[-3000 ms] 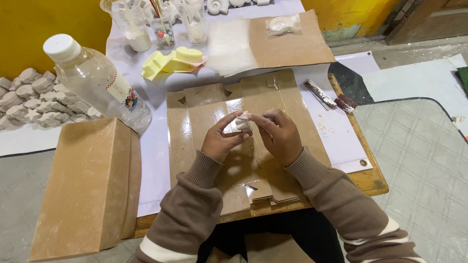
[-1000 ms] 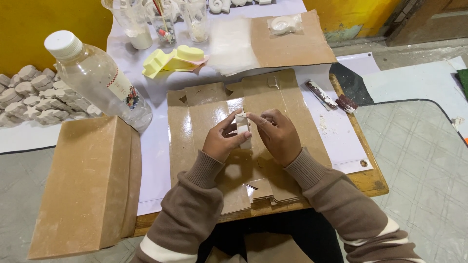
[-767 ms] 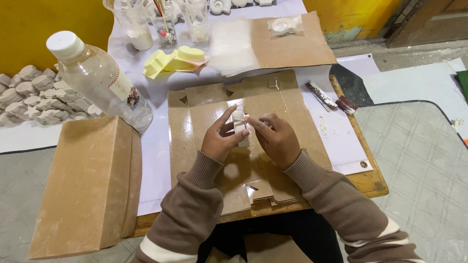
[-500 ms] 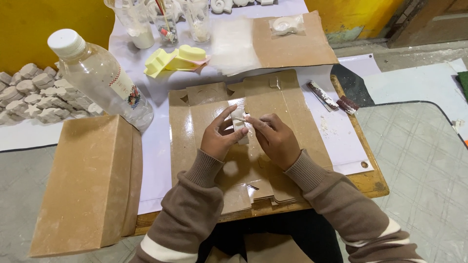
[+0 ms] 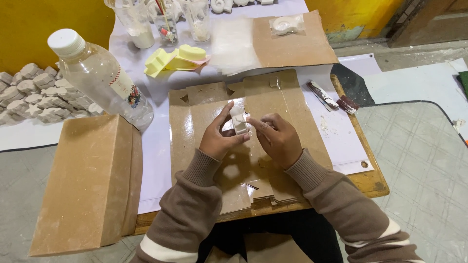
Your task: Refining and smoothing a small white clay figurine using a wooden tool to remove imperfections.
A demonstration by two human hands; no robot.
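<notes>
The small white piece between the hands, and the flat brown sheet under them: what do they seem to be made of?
The small white piece looks like cast plaster: matte, chalky, blocky; ceramic or clay is possible. The flat brown sheet looks like cardboard: dull brown, with creases and cut tabs.

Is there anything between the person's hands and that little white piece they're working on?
Nothing visible. The left hand and the right hand both already touch the small white piece, holding it between their fingertips above the flattened cardboard sheet. The plastic bottle stands well off to the side.
</notes>
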